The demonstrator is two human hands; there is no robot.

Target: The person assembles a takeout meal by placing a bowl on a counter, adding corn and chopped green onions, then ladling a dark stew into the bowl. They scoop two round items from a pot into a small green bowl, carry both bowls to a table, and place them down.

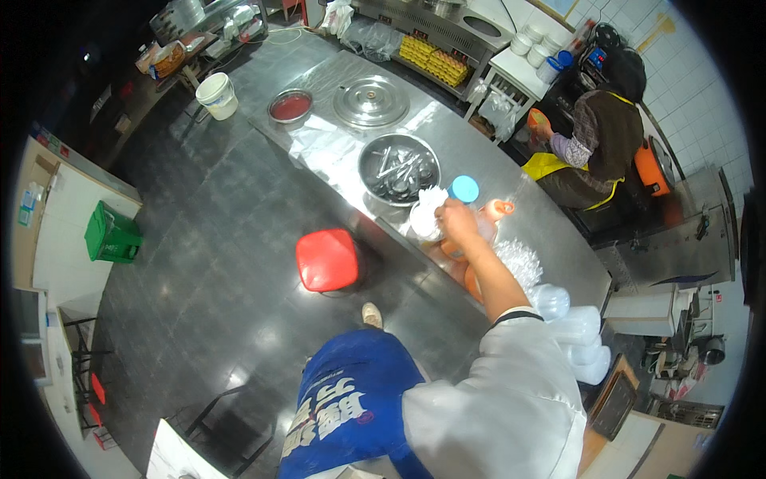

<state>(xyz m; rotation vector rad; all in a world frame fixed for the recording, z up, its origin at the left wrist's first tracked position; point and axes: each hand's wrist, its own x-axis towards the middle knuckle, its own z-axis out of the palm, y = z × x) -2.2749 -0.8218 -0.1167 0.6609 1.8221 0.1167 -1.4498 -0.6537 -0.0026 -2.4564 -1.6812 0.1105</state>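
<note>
My right hand (458, 223) reaches over the steel counter, its fingers at a bunch of white, fringed items (432, 200) that stand in a white container (425, 223). Whether the fingers grip them cannot be told. Beside the hand are a blue lid (464, 189) and a bottle with an orange cap (498, 208). A steel basin (399, 169) of metal spoons or similar utensils is just beyond. Orange-coloured containers (453, 249) are partly hidden under my forearm. My left hand is out of view.
A steel pot lid (371, 102) and a bowl of red contents (291, 106) lie farther along the counter (526, 185). Clear plastic containers (574, 323) stand by my right sleeve. A red stool (327, 260) is on the floor. Another person (598, 138) works across the counter.
</note>
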